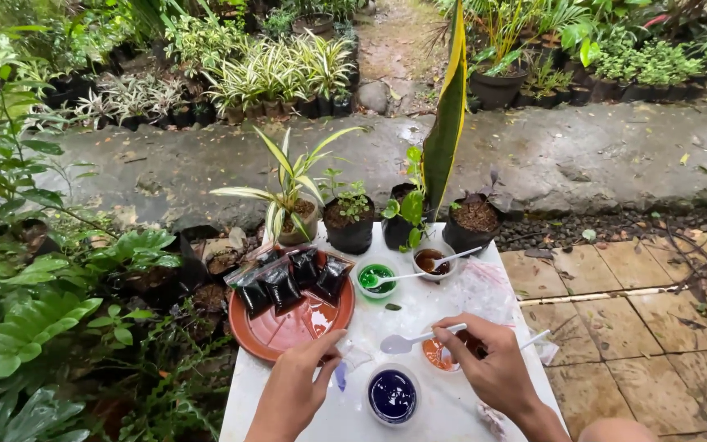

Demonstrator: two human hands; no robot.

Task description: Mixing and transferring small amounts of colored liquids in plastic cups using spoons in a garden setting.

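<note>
A white table stands at the near centre, its far edge lined with potted plants in black pots, one bearing a tall yellow-edged leaf. Beyond them a wet concrete path crosses the scene, with more greenery on the far side and at the left. On the table's left part lies a round terracotta-coloured tray holding four small clear bags of dark filling along its far rim. Right of the tray sit a small cup of green liquid and a cup of brown liquid, each with a white spoon resting in it. At the near centre is a cup of deep blue liquid. The right hand pinches a white plastic spoon by its handle, bowl pointing left and empty-looking, above a cup of orange liquid partly hidden under the hand. The left hand rests at the tray's near rim, fingers curled closed on a small clear wrapper; the grasp itself is hard to make out
</note>
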